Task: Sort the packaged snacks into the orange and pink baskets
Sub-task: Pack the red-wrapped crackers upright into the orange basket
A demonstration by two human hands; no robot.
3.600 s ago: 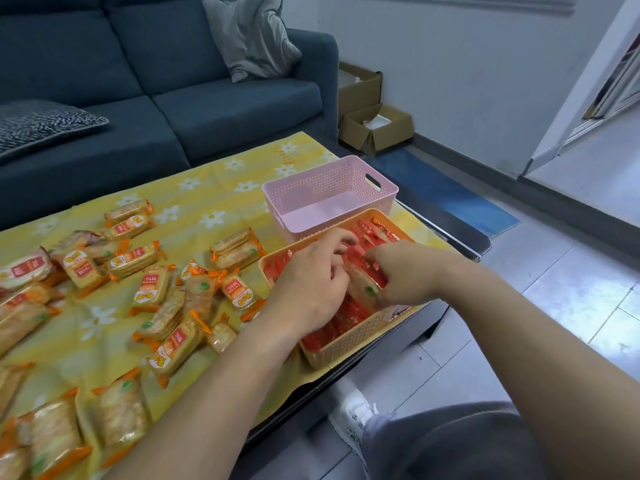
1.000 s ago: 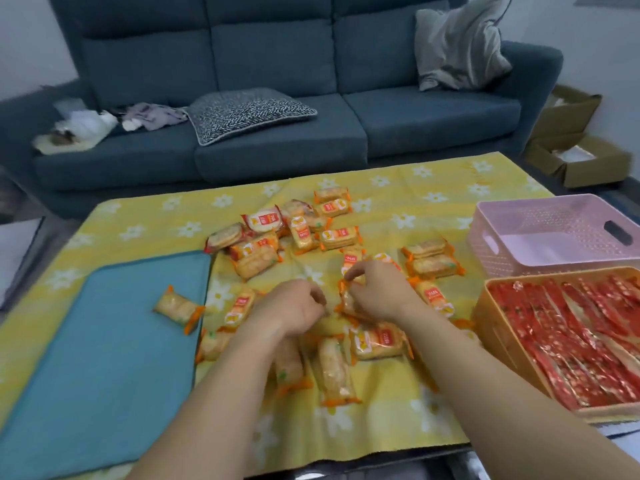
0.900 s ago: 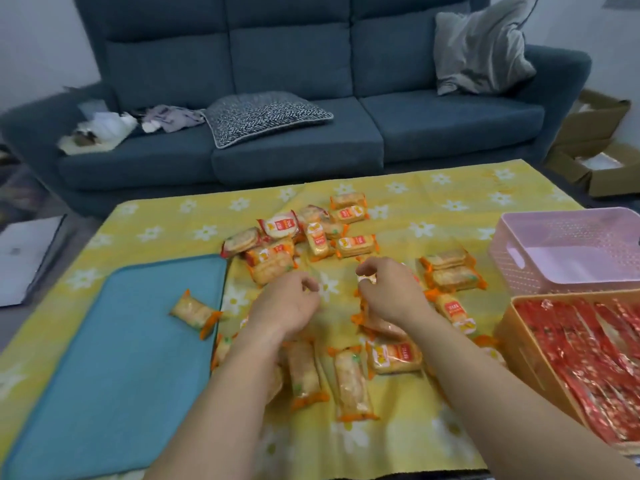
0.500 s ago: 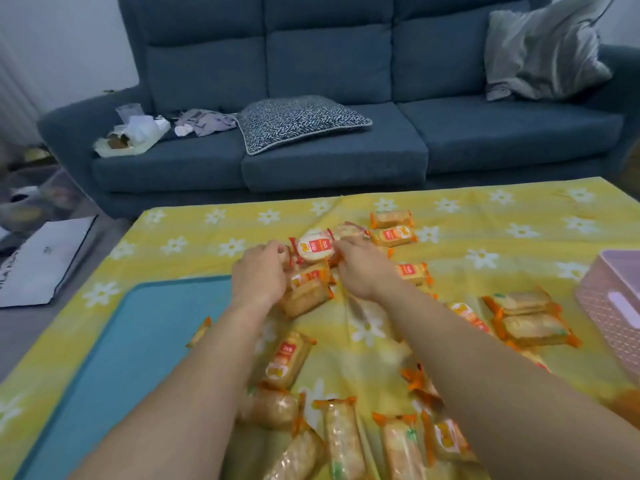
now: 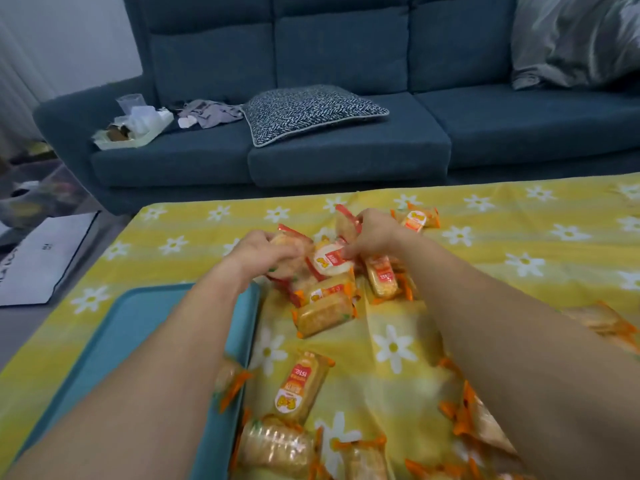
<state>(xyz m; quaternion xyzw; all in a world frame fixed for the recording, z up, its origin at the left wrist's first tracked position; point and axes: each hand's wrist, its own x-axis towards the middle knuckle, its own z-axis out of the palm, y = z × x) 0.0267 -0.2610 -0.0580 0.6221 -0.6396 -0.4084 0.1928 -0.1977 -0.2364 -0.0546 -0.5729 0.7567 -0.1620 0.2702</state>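
Packaged snacks (image 5: 323,308) lying scattered on counter (image 5: 485,271), you're gathering far pile. Left hand (image 5: 261,249) curling around red-edged pack (image 5: 289,244), right hand (image 5: 375,233) pinching round pack (image 5: 329,261) plus another behind. Probably bunching to carry in one trip; baskets out of view.

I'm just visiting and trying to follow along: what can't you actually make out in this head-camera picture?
- Orange and pink baskets: outside the head view, beyond the right edge.
- Packs under the left hand and right hand: fingers cover them, so their number is unclear.
- Snack packs along the bottom edge: blurred, cut off, partly behind the forearms.
- Label text on the round pack: too small.
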